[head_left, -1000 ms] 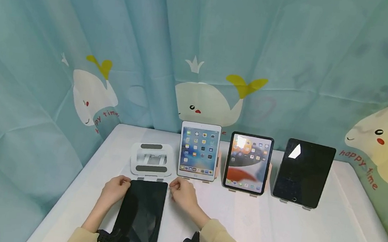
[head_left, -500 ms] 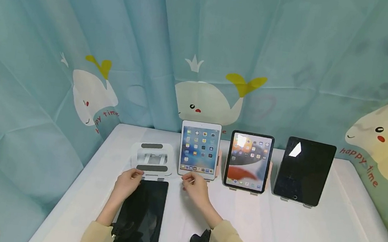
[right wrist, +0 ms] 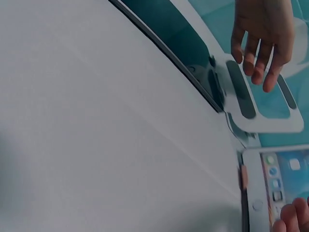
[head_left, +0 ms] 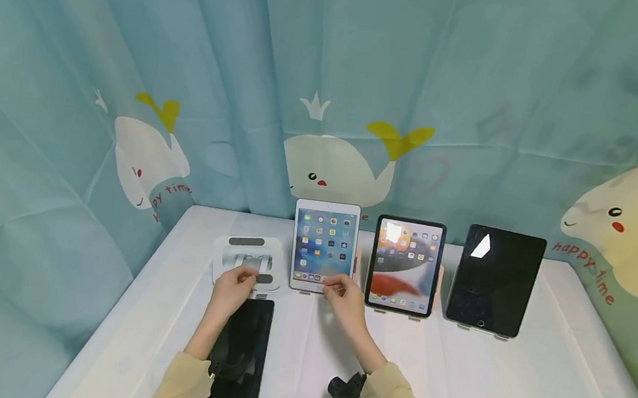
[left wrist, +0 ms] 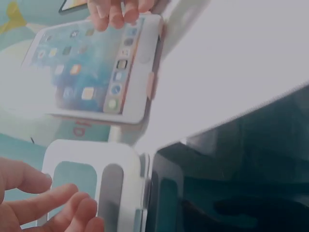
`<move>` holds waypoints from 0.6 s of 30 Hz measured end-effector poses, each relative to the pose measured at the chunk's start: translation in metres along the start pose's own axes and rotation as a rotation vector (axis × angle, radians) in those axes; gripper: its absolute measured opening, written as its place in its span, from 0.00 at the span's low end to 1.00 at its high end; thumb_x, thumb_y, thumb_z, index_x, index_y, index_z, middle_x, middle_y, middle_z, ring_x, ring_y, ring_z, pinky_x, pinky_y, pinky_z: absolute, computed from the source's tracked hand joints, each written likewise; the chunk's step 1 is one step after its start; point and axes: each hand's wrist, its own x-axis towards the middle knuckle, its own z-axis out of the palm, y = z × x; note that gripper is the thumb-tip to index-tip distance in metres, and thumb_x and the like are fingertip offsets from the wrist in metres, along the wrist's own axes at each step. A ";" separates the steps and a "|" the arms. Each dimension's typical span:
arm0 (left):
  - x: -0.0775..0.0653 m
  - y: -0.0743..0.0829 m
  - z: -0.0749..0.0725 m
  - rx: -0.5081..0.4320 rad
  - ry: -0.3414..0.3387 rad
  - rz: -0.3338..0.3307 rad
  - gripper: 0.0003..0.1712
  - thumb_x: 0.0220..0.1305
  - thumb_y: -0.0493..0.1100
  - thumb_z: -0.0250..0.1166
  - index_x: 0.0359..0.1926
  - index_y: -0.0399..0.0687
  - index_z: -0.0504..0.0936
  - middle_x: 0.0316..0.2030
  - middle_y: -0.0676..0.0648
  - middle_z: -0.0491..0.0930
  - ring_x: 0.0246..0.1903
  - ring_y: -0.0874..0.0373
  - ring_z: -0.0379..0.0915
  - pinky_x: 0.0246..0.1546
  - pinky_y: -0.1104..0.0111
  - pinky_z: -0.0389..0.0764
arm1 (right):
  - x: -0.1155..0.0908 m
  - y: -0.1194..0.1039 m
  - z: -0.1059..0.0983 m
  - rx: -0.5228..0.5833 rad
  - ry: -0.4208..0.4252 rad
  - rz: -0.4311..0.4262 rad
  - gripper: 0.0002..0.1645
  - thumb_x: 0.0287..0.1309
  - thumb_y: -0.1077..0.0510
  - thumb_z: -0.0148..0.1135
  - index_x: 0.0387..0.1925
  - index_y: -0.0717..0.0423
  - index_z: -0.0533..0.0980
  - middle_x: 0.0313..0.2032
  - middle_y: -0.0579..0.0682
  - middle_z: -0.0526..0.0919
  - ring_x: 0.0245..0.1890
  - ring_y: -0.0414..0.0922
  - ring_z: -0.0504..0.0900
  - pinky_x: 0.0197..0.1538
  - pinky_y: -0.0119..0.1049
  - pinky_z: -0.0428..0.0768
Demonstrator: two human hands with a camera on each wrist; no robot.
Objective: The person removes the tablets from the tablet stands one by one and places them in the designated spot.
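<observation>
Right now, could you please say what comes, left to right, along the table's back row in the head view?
White stand, white-framed tablet, black-framed lit tablet, propped dark-screened tablet.

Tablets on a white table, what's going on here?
A person's left hand hovers over an empty tablet stand, and their right hand is by the lower edge of the propped-up white iPad. Neither visibly grips anything. A black tablet lies in front of the stand; a lit black-framed iPad and dark-screened tablet are propped further right.
</observation>
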 end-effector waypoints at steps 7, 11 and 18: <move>0.006 0.014 0.006 -0.026 0.020 0.009 0.14 0.64 0.38 0.55 0.45 0.36 0.83 0.36 0.36 0.83 0.30 0.54 0.79 0.26 0.73 0.70 | 0.013 -0.004 -0.014 -0.056 0.058 0.125 0.06 0.55 0.67 0.61 0.35 0.65 0.79 0.32 0.60 0.84 0.29 0.40 0.76 0.33 0.27 0.74; 0.010 0.022 0.010 -0.037 0.022 0.017 0.14 0.65 0.39 0.55 0.45 0.38 0.83 0.38 0.38 0.82 0.33 0.50 0.81 0.29 0.72 0.71 | 0.021 -0.007 -0.023 -0.059 0.104 0.161 0.07 0.54 0.67 0.62 0.37 0.65 0.80 0.33 0.60 0.84 0.28 0.36 0.76 0.32 0.25 0.74; 0.018 0.035 0.019 -0.113 -0.004 0.000 0.14 0.66 0.39 0.56 0.46 0.37 0.82 0.35 0.40 0.81 0.31 0.53 0.78 0.28 0.73 0.73 | 0.035 -0.011 -0.037 -0.016 0.153 0.175 0.09 0.54 0.68 0.61 0.39 0.65 0.79 0.36 0.61 0.83 0.29 0.34 0.74 0.32 0.22 0.72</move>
